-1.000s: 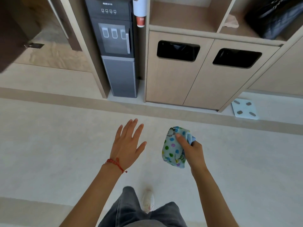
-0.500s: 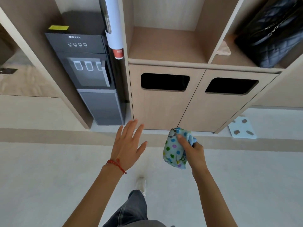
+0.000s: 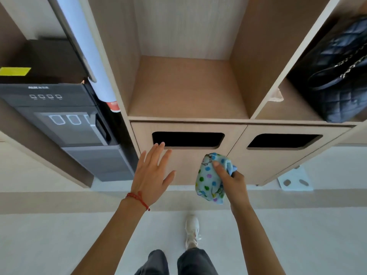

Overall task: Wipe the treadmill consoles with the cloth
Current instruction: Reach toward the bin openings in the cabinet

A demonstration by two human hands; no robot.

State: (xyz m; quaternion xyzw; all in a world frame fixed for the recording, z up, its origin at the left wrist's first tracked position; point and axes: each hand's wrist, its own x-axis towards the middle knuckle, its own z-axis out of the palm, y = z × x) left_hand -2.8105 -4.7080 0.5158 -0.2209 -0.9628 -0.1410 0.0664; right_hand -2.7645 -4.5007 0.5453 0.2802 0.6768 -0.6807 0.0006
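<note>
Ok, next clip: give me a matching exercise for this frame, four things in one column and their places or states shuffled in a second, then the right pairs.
Things
1. spotted light-blue cloth
2. left hand
3. black quilted handbag with a chain strap
4. white flat bathroom scale

Places or states
A. on the floor by the cabinet's right corner
B. bunched up in the right hand
C. in the upper right shelf compartment
D. fingers spread, holding nothing

Pairs: 1-B, 2-D, 3-C, 4-A
</note>
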